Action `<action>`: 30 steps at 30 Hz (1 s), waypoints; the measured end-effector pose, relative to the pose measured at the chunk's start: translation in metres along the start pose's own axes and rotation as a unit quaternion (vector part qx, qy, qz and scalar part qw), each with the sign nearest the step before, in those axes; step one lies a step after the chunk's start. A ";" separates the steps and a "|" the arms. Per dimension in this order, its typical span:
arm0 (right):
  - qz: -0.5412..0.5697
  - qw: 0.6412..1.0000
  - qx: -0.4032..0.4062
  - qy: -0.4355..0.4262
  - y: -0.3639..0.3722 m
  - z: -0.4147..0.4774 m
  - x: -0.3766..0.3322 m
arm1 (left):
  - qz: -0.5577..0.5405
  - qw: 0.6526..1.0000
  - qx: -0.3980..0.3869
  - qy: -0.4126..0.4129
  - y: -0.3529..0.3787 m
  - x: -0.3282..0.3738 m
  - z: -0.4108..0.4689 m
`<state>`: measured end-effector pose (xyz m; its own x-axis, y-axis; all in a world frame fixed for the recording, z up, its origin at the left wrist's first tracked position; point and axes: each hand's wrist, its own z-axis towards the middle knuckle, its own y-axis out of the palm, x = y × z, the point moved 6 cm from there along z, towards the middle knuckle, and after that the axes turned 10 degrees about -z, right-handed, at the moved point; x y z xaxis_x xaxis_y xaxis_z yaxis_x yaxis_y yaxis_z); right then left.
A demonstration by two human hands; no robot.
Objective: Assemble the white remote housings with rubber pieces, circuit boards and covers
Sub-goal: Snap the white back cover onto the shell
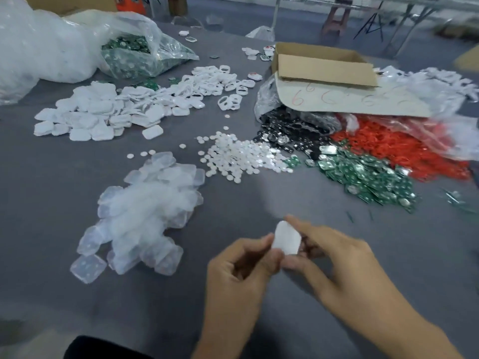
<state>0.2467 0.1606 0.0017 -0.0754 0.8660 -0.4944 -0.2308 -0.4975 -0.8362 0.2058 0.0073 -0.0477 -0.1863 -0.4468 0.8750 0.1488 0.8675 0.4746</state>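
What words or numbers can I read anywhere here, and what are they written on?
"6": handwritten in red, repeated, on the cardboard flap in front of the open box; marks further right are too blurred to tell.
On the green circuit boards: any print too small to read.
On the white piece held by the left hand and right hand: no text visible.

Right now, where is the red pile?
Head view, right side of the table: the red pile lies behind the loose green boards and right of the black pieces.
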 end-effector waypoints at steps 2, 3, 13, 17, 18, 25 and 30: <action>0.000 0.999 0.010 0.035 -0.004 -0.027 0.014 | 0.020 0.998 -0.054 -0.011 0.014 -0.016 -0.011; 0.003 0.998 0.017 0.054 -0.006 -0.038 0.021 | 0.046 0.996 -0.074 -0.006 0.019 -0.021 -0.014; -0.067 0.973 0.053 0.214 -0.004 -0.078 0.085 | 0.510 0.843 -0.042 0.168 0.045 -0.048 -0.013; -0.107 0.972 0.013 0.210 0.000 -0.077 0.087 | 0.523 0.838 -0.026 0.152 0.049 -0.046 -0.008; -0.113 0.972 0.009 0.208 0.000 -0.077 0.086 | 0.517 0.843 -0.031 0.147 0.048 -0.046 -0.007; -0.136 0.973 -0.009 0.188 -0.005 -0.076 0.081 | 0.476 0.865 -0.105 0.122 0.026 -0.044 0.000; -0.102 0.980 -0.106 0.134 -0.009 -0.070 0.084 | 0.510 0.846 -0.082 0.133 0.014 -0.040 0.008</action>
<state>0.3108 0.2341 -0.0486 0.2157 0.9177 -0.3336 -0.0062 -0.3404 -0.9403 0.2079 0.0392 -0.0770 0.3428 0.4638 0.8170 0.2368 0.7989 -0.5529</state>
